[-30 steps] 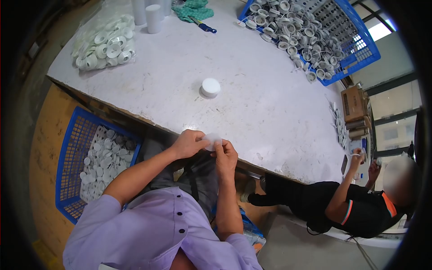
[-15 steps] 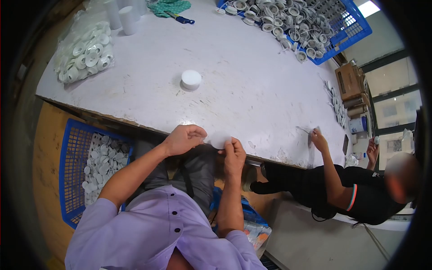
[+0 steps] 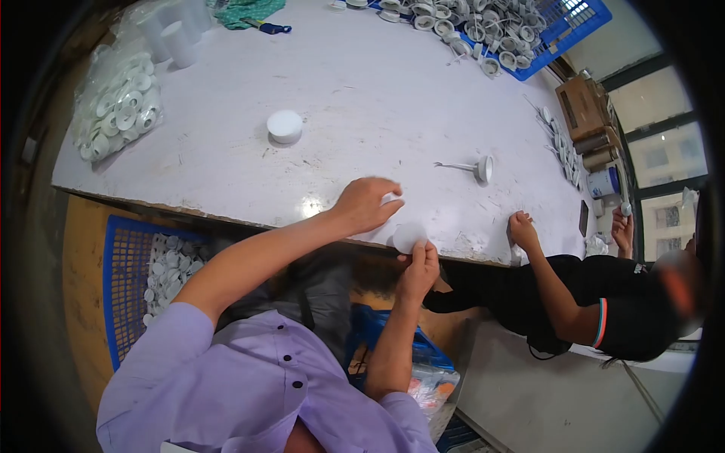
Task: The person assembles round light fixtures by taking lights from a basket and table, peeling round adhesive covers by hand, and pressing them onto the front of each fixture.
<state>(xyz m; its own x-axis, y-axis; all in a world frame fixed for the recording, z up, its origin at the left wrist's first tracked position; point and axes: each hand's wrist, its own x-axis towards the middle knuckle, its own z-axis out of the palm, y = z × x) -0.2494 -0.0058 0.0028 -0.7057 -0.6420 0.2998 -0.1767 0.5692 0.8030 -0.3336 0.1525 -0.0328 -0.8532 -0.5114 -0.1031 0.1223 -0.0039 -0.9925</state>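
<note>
My right hand pinches a thin white disc by its edge, just over the front edge of the table. Beyond it, my left hand is held over the tabletop with its fingers curled round a small white piece, mostly hidden by them. A short stack of white discs stands on the table to the left. Further right lies a white round fitting with a wire tail pointing left.
A blue basket of wired fittings tops the table. A bag of white rings, white cylinders and a green cloth lie left. Below is another blue basket. A co-worker's hand rests at the right edge.
Both my hands have shifted right, the left one further out over the table with a white piece in its fingers. A wired fitting now lies on the table; the co-worker's hand has drawn back.
</note>
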